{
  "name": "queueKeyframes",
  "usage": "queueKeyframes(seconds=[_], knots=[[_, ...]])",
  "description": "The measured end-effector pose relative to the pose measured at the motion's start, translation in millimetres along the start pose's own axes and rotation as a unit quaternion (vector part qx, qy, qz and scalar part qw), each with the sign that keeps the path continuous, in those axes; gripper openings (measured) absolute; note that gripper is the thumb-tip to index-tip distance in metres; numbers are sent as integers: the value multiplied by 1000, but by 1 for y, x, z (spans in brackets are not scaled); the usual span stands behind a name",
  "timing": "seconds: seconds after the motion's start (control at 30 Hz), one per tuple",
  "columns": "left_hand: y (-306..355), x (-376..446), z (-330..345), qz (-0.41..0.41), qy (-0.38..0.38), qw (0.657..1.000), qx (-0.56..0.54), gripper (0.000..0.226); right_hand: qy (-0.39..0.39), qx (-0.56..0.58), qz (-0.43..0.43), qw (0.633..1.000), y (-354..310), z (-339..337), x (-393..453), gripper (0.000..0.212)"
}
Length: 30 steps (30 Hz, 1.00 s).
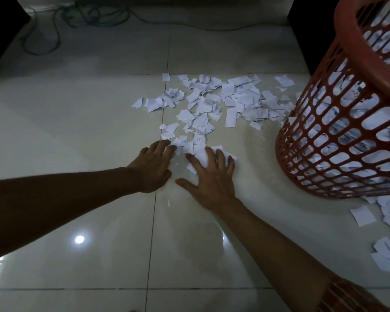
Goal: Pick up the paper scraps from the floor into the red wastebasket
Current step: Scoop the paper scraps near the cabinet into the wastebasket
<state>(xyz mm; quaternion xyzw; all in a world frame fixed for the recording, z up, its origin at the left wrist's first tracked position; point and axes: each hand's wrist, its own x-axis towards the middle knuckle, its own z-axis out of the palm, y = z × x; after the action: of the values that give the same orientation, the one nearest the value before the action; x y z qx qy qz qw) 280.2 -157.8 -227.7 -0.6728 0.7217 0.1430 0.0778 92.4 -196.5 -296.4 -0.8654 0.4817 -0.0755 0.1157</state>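
Note:
Several white paper scraps [223, 100] lie scattered over the pale tiled floor, from the middle toward the right. The red wastebasket [338, 131], a lattice-walled plastic basket, stands at the right with many scraps showing through its holes. My left hand [153, 165] lies spread on the floor, its fingertips touching the near edge of the pile. My right hand [209, 174] rests flat with spread fingers on top of a few scraps [200, 154] at the pile's near end. Neither hand grips anything.
More scraps [383, 224] lie on the floor to the right, in front of the basket. A green cable [54, 30] loops across the floor at the back. Dark furniture stands at the far left [0, 25] and far right [302, 30].

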Motion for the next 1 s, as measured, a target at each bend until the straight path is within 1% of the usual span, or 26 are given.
queueKeyframes(seconds=[0.1, 0.17, 0.33, 0.4, 0.5, 0.6, 0.7, 0.8, 0.9, 1.0], knots=[[-3, 5, 0, -3, 5, 1000, 5, 64, 83, -7, -4, 997, 2, -1, 0, 48], [-4, 8, -1, -1, 4, 1000, 10, 63, 107, 10, -12, 994, 2, -2, 0, 34], [-2, 20, -5, 3, 13, 1000, 17, 63, 151, 28, -54, 987, 4, 0, 1, 15], [1, 25, -7, 10, 20, 1000, 20, 64, 184, 33, -64, 980, 6, -2, 2, 14], [5, 34, -7, 26, 35, 999, 24, 65, 217, 48, -63, 973, 8, -8, 5, 18], [8, 47, -4, 42, 48, 997, 34, 71, 191, 70, -74, 976, 16, -13, 10, 18], [10, 65, -3, 35, 48, 997, 42, 83, 184, 117, -50, 975, 32, -16, 5, 20], [12, 92, -7, 22, 44, 998, 47, 100, 215, 167, -19, 962, 44, -20, -5, 24], [12, 119, -9, -12, 42, 998, 55, 117, 222, 205, 13, 953, 45, -22, -11, 18], [14, 144, -7, -30, 49, 997, 43, 125, 225, 236, 42, 944, 46, -26, -11, 17]])
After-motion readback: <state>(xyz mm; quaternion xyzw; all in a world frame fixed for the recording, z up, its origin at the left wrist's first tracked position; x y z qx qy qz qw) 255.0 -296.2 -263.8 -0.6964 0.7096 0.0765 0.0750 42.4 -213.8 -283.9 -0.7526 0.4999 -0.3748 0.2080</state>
